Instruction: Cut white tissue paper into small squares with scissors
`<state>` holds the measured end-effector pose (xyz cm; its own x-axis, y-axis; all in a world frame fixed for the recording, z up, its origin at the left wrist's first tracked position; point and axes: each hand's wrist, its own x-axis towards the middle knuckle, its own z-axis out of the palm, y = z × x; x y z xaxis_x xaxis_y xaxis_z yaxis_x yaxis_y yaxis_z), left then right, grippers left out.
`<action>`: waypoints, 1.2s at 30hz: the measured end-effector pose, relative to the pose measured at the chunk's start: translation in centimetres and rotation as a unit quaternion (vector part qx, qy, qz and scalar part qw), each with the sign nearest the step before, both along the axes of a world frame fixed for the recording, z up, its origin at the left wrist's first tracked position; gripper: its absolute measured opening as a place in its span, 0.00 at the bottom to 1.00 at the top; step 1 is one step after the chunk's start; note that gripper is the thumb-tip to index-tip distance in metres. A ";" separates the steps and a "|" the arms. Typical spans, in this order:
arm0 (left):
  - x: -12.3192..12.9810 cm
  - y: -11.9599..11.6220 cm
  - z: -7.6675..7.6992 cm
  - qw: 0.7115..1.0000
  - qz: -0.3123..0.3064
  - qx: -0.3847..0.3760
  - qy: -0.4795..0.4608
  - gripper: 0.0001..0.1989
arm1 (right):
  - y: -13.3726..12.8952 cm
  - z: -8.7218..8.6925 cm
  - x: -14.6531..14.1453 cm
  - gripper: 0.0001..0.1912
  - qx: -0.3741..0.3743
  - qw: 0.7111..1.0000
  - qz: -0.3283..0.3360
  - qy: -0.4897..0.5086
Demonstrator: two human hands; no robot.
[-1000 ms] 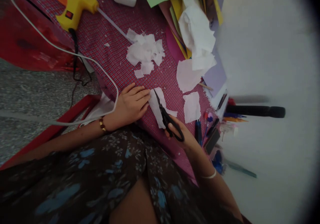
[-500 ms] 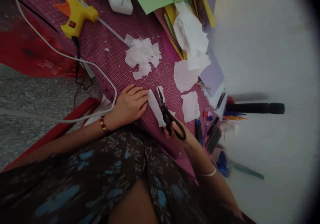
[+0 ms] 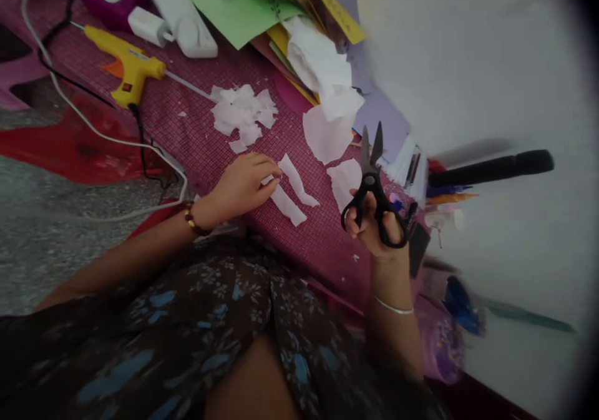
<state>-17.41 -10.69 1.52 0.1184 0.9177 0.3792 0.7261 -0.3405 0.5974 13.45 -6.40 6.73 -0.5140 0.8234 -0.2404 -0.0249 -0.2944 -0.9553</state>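
Note:
My left hand point(image 3: 241, 186) is over the cloth-covered table, its thumb and curled fingers closed at the upper end of a white paper strip point(image 3: 287, 206). A second narrow strip point(image 3: 297, 181) lies just right of it. My right hand point(image 3: 377, 229) grips the black-handled scissors point(image 3: 369, 181) through the loops. Their blades are apart, pointing up and away from me, with no paper between them. A roughly square paper piece point(image 3: 344, 180) lies partly behind the scissors. Further up are a larger pale piece point(image 3: 325, 136) and a pile of paper scraps point(image 3: 243, 113).
A yellow glue gun point(image 3: 128, 64) and white cable point(image 3: 105, 134) lie at the left. Green sheets point(image 3: 234, 14), crumpled white paper point(image 3: 318, 61) and a white adapter point(image 3: 187, 27) are at the back. Pens and a dark phone-like object point(image 3: 418, 248) sit by the right wall.
My right hand has moved right and up with the scissors, off the strips, and the blades have opened. The strips now lie apart. My left fingers have curled in. The view has shifted.

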 end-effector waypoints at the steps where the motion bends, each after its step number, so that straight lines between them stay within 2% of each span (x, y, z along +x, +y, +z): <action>1: 0.1 0.7 0.2 1.000 -0.006 -0.002 0.007 0.13 | 0.3 -0.5 0.1 0.32 0.006 1.000 -0.004 0.006; 5: 0.5 3.1 1.0 0.999 -0.006 -0.025 0.042 0.16 | 0.8 -3.1 -0.3 0.32 0.000 0.999 -0.022 0.040; 8: 1.1 3.6 1.8 0.997 -0.023 -0.018 0.068 0.15 | 0.8 -4.4 -0.2 0.32 0.001 1.000 -0.031 0.006; 11: 2.3 3.0 2.5 0.988 -0.107 0.021 0.112 0.11 | 0.7 -4.6 0.4 0.31 0.011 1.000 -0.026 0.000; 14: 3.4 2.5 2.3 0.961 -0.200 0.039 0.185 0.12 | 0.8 -4.2 0.9 0.26 0.054 0.998 -0.020 -0.010; 18: 4.1 3.1 1.2 0.933 -0.254 0.039 0.253 0.11 | 0.7 -4.0 0.6 0.24 0.134 0.981 -0.027 -0.137; 22: 4.6 4.3 0.7 0.924 -0.239 0.016 0.300 0.12 | 0.6 -4.3 -0.1 0.21 0.221 0.949 -0.048 -0.222; 28: 5.3 5.7 1.0 0.912 -0.178 -0.024 0.369 0.14 | 0.3 -3.6 0.0 0.18 0.277 0.916 -0.070 -0.281; 32: 5.5 6.8 0.7 0.920 -0.174 -0.029 0.351 0.12 | 0.3 -3.3 0.0 0.18 0.300 0.902 -0.072 -0.301; 36: 5.1 7.8 0.8 0.942 -0.168 0.013 0.290 0.12 | 0.2 -3.4 0.1 0.17 0.318 0.888 -0.080 -0.323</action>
